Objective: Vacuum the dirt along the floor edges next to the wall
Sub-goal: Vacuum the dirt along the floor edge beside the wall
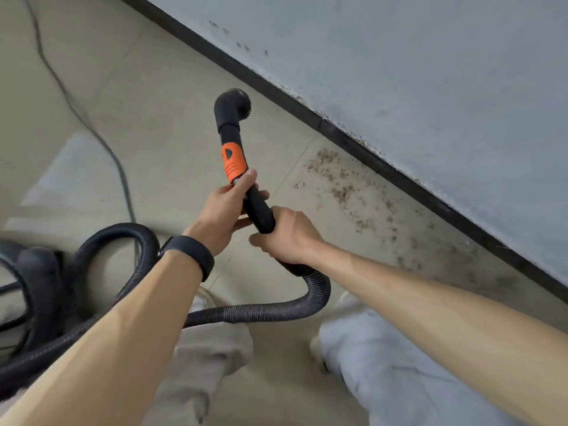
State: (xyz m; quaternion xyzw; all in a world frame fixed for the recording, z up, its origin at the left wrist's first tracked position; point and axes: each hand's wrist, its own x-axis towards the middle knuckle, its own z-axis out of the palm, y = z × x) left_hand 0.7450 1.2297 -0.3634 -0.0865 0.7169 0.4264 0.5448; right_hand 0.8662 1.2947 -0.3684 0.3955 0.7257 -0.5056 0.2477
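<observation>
Both hands (222, 213) (287, 235) grip the vacuum wand (259, 210) near dirt (341, 192).

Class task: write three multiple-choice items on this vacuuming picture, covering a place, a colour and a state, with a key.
1. Where does the dirt lie? A on the wall; B on the floor beside the black skirting; C in a dustpan.
2. What colour is the collar on the wand? A green; B orange; C white.
3. How is the wand held? A by one hand alone; B by nobody; C by both hands.
Key: 1 B, crumbs lie along the skirting; 2 B, it shows orange above the left hand; 3 C, left hand and right hand both curl round it.
</observation>
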